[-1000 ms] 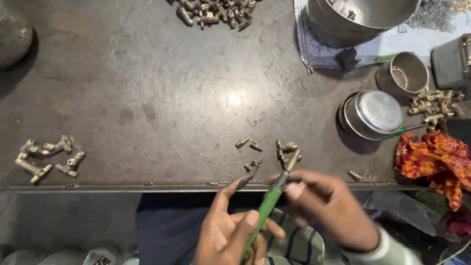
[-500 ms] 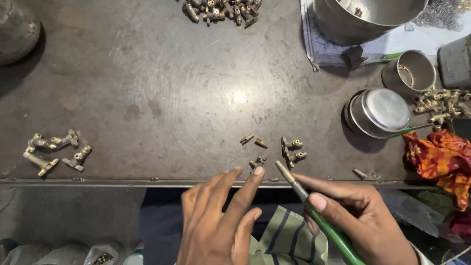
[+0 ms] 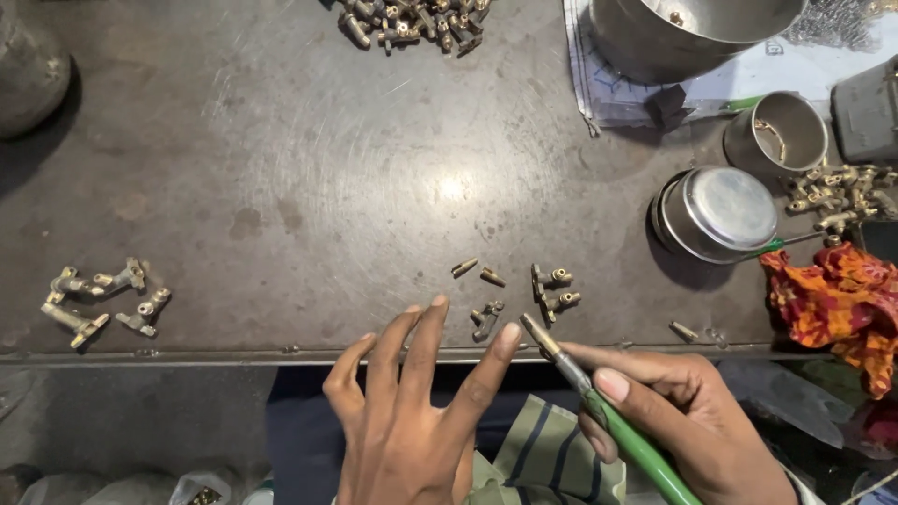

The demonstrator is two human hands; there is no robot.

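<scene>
1. Head view, the surface: a dark, scuffed metal table (image 3: 281,168) with a glare spot near its middle and a raised lip along the near edge. Below that edge are the person's lap and a striped cloth (image 3: 547,458).

2. Head view, things on the table: a heap of brass fittings (image 3: 412,21) at the far edge, a smaller group of brass fittings (image 3: 98,299) at the near left, a large steel bowl (image 3: 692,33) on a sheet of paper, a lidded steel tin (image 3: 720,213), an open steel cup (image 3: 774,136), and an orange patterned rag (image 3: 837,299) at the right.

3. Head view, the hands: the left hand (image 3: 412,421) is spread flat, fingers apart, holding nothing; its fingertips reach over the table's lip just beside a few small brass pieces (image 3: 486,318) (contact cannot be told).

4. The right hand (image 3: 673,411) is closed around a green-handled tool (image 3: 617,435), whose metal tip points up-left, just beside the small brass pieces and near two brass fittings (image 3: 552,290) lying side by side.
</scene>
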